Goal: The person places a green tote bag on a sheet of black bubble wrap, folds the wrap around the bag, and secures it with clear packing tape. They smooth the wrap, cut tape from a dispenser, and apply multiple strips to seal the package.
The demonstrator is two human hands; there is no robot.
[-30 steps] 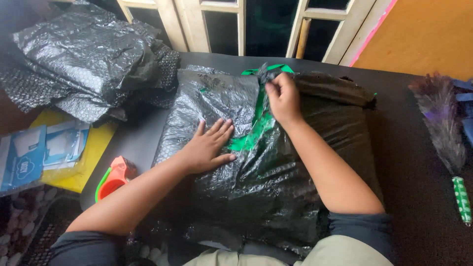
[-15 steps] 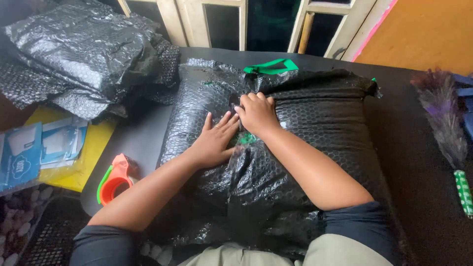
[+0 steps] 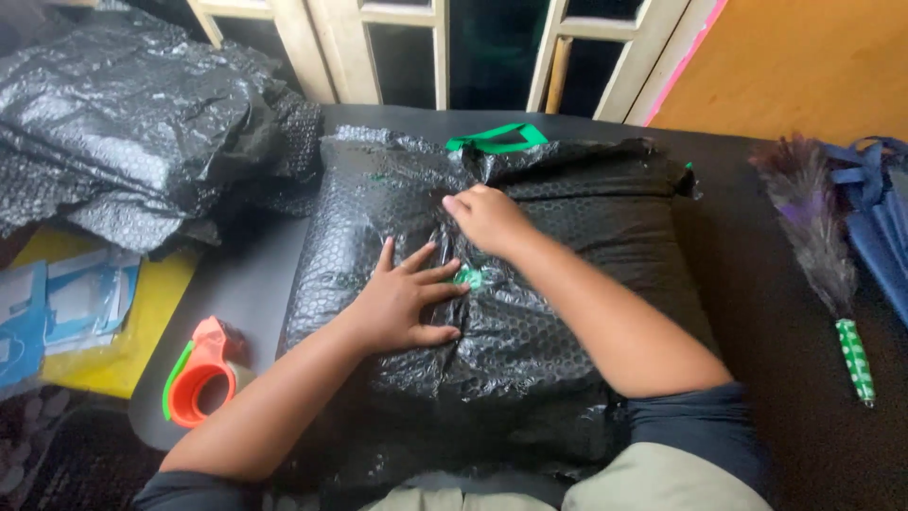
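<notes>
On the dark table (image 3: 785, 378), in the middle of the view: a big parcel wrapped in black bubble wrap (image 3: 567, 246), lying flat, close to the body. Near its far edge, a green strip (image 3: 497, 139), partly under the wrap. Small green spot (image 3: 468, 277) seen through the wrap, between the two hands.

Left hand (image 3: 402, 303) flat on the parcel, palm down, fingers spread wide and straight, holding nothing, only pressing the wrap. Fingertips pointing toward the right hand, very near to it but apart. Right hand (image 3: 492, 218) also on the parcel, a little farther from the body, fingers bent and close together, tips at a fold of the wrap; pinching the wrap or only pushing on it, cannot tell.

Left of the parcel, on the table: an orange tape dispenser (image 3: 203, 378) with a green part, just beside the left forearm, not touching the parcel. Farther left, a yellow flat thing (image 3: 142, 322) with blue and white packets (image 3: 57, 303) on it. Behind these, a pile of more black bubble wrap (image 3: 123, 114), touching the far left corner of the parcel.

Right of the parcel, well apart: a feather duster (image 3: 813, 227) with green patterned handle, and at the edge of view a blue cloth thing (image 3: 880, 208). Beyond the table, pale window frames (image 3: 440, 57) and an orange wall (image 3: 813, 66).
</notes>
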